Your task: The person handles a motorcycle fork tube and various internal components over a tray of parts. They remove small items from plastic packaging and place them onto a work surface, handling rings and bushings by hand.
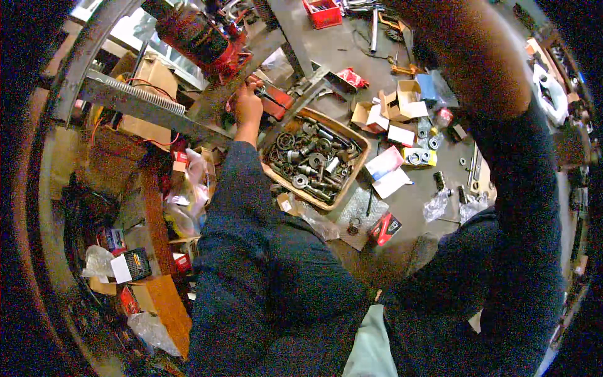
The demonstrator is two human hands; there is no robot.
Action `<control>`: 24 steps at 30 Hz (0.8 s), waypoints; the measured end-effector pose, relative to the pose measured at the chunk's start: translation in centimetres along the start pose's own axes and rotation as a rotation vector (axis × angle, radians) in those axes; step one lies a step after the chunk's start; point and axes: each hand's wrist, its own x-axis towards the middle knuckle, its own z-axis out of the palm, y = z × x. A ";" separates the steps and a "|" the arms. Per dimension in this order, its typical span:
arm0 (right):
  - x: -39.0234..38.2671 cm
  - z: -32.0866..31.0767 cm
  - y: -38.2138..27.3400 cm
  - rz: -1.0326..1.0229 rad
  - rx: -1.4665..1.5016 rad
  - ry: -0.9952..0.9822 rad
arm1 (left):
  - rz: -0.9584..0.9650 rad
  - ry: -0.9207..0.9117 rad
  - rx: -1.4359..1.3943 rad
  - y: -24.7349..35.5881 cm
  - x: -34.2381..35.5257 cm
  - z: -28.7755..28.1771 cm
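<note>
My left hand reaches up to the lower end of a red hydraulic jack on a grey steel press frame. Its fingers are curled closed by the jack's base. A thin dark rod sticks out to the right beside the fingers; whether they grip it I cannot tell. Just right of the hand is a red block-like part. My right arm stretches up past the top edge, so its hand is out of sight. Below my left hand stands a tray full of greasy metal parts.
Opened cartons, a bearing box, bubble wrap and a red-black box lie right of the tray. A coil spring runs along the frame. A red bin stands at the back. Boxes crowd a wooden shelf at left.
</note>
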 end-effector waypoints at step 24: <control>-14.9 4.8 -2.9 0.047 0.264 -0.305 | -0.095 -0.040 -0.451 4.4 0.4 -3.7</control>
